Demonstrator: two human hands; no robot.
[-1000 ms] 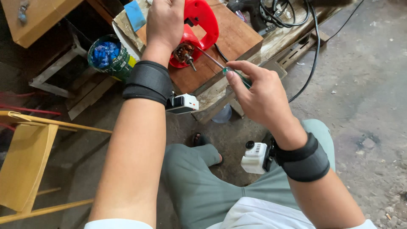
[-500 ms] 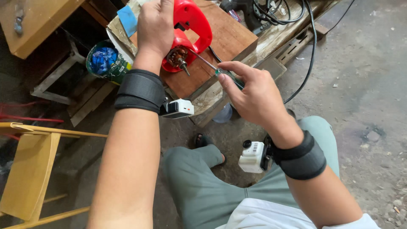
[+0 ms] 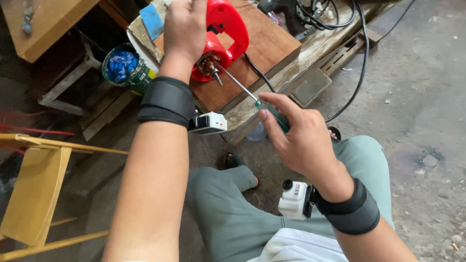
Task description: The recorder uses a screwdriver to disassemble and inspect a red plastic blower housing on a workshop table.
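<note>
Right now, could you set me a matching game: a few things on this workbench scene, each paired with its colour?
Things:
1. power tool
2. screwdriver handle
3. chair
4. wrist straps

Colours:
a. yellow
b. black
c. red
d. green

Pairs: 1-c, 2-d, 3-a, 4-b. The left hand grips the power tool; the right hand holds the screwdriver.

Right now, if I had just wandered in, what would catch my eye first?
Probably the bright red power tool on the wooden board at top centre, gripped by the left hand. Next, the right hand in the middle holds a green-handled screwdriver, its tip poked into the tool's exposed metal innards. To the left, a green tub of blue pieces stands out.
</note>
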